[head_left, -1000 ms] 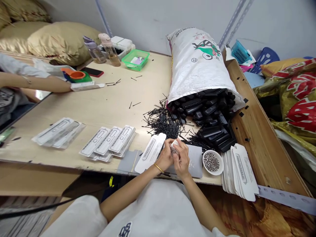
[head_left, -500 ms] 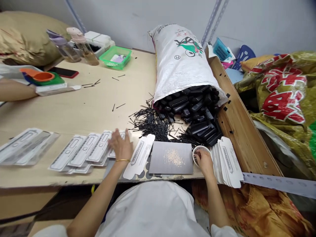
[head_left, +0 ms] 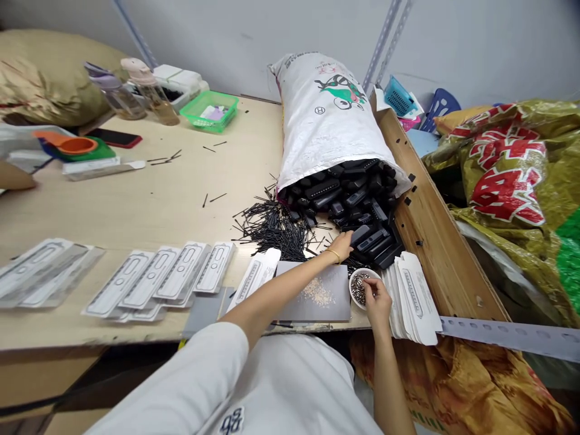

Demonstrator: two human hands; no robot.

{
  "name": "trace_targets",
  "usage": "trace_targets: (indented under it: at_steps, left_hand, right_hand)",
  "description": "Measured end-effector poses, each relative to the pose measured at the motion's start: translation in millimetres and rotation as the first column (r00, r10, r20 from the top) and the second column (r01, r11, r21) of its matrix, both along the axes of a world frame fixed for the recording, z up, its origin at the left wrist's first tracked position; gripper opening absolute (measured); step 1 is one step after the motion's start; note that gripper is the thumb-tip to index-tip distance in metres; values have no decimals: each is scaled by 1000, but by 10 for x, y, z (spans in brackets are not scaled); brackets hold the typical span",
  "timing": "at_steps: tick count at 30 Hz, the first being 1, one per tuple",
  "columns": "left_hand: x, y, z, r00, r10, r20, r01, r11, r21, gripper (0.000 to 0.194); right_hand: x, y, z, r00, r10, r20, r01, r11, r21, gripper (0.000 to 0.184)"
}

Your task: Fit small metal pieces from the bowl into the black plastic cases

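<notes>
My left hand (head_left: pixel 342 246) reaches across to the heap of black plastic cases (head_left: pixel 374 240), its fingers closed on the end of one black plastic case (head_left: pixel 360 234). My right hand (head_left: pixel 378 296) is at the rim of a small white bowl (head_left: pixel 352 289) of shiny little metal pieces (head_left: pixel 360 287); its fingertips are pinched together, and what they hold is too small to make out. Under my left forearm lies a grey board (head_left: pixel 335 311) with a patch of small beige grains (head_left: pixel 318 292). A white printed card (head_left: pixel 254 275) lies left of the board.
A white sack (head_left: pixel 326 121) spills black cases beside a pile of thin black sticks (head_left: pixel 281 232). White cards (head_left: pixel 412 296) are stacked at right against a wooden edge board (head_left: pixel 446 241). Packaged cards (head_left: pixel 181 272) lie at left. Another person's arm (head_left: pixel 13 176) shows at far left.
My left hand has moved from the packaged cards at left across the board to the black cases. My right hand has shifted slightly back from the bowl's middle. The other person's arm has drawn left.
</notes>
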State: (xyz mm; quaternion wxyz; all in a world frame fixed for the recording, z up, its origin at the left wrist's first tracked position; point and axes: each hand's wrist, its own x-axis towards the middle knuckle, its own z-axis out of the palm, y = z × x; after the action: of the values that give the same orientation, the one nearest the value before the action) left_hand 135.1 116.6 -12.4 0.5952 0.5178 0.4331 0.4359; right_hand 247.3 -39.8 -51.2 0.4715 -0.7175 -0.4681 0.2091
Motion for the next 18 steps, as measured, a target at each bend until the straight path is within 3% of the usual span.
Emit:
trace_targets:
  at_steps: [3, 6, 9, 13, 18]
  left_hand:
    - [-470, -196, -15, 989, -49, 141, 73, 982, -172, 26]
    - [-967, -472, 7, 959, -22, 282, 110, 948, -299, 37]
    - [-1323, -674, 34, 910, 171, 378, 7, 905, -426, 41]
    - [-1513, -803, 50, 737, 492, 464, -101, 758, -644, 33]
    - [-1495, -899, 65, 689, 553, 468, -106, 716, -690, 24]
  right_hand:
    - [-313, 111, 127, 947, 54, -316, -41, 998, 46, 24]
    - [-729, 238, 233, 874, 168, -455, -152, 986, 73, 22]
    - [-1088, 300, 287, 865, 244, -438, -221, 970, 105, 19]
    - [-1372, 282, 296, 877, 231, -421, -197, 973, 123, 21]
    - [-1497, 228, 316, 927, 244, -286, -198, 963, 181, 17]
